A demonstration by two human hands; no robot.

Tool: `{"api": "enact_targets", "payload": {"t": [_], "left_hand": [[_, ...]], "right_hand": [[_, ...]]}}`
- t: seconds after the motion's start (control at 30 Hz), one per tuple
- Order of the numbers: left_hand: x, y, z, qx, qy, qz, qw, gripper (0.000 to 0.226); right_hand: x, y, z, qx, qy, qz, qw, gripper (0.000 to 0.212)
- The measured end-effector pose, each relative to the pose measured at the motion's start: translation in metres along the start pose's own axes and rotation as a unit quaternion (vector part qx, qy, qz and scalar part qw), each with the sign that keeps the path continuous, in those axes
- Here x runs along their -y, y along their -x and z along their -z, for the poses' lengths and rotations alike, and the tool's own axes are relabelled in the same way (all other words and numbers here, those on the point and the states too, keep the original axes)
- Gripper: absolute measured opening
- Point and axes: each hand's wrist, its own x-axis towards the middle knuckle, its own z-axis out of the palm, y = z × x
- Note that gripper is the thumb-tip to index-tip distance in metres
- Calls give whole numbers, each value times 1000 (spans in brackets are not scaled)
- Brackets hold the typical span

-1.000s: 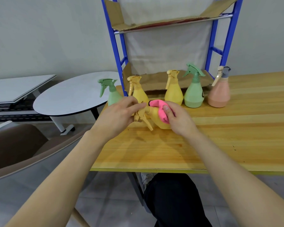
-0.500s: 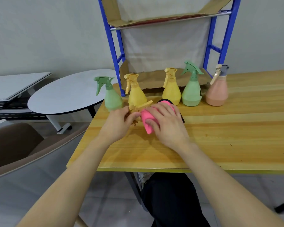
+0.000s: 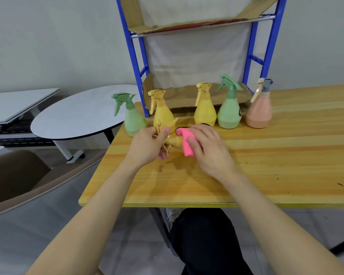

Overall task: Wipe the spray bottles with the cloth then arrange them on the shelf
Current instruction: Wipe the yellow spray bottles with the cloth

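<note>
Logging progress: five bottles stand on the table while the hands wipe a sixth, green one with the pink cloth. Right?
The head view shows the wiped bottle is yellow, not green; the left hand holds its trigger end, the right hand holds the pink cloth on it.

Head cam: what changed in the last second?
The right hand slid the pink cloth over the lying yellow bottle, from its far side toward the neck, and now covers the body. Nothing taken or released. The left hand keeps gripping the trigger head; the five upright bottles stayed put.
</note>
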Motion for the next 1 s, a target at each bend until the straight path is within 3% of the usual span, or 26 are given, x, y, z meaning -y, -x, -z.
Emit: {"api": "enact_targets", "payload": {"t": [0.1,0.27,0.4,0.47,0.53,0.57,0.63,0.67,0.73,0.8,0.9,0.93,1.0], "left_hand": [[-2,3,0,1,25,27,999,58],[-13,2,-7,-6,35,55,998,48],[-12,2,-6,-17,79,54,995,38],[-7,4,-4,-35,87,17,995,27],[4,9,-1,-73,1,-97,993,50],[9,11,1,-101,-102,-186,972,65],[16,10,7,-127,-326,-349,869,69],[20,6,8,-113,-389,-392,826,61],[20,-2,8,-87,-423,-416,800,50],[20,-9,10,-79,-416,-415,805,42],[18,-8,12,-101,-390,-403,822,26],[18,-7,11,-98,-376,-379,840,29],[16,-4,3,-69,-339,-312,885,31]], "right_hand": [[-8,-8,11,-18,-90,-109,990,45],[9,0,9,11,27,54,998,44],[2,-4,12,28,17,34,999,46],[-2,-8,13,40,2,28,999,47],[-4,-9,13,42,-12,10,999,50],[-4,-10,14,42,-16,7,999,51],[-5,-12,14,45,-19,8,999,51],[-5,-13,13,45,-19,9,999,51],[-6,-13,9,36,-25,10,999,50],[-9,-10,5,-3,-72,-25,997,46],[-12,-6,8,-60,-183,-192,962,42],[-12,-5,10,-77,-172,-212,959,42],[-6,0,11,-92,-118,-155,977,48]]}}
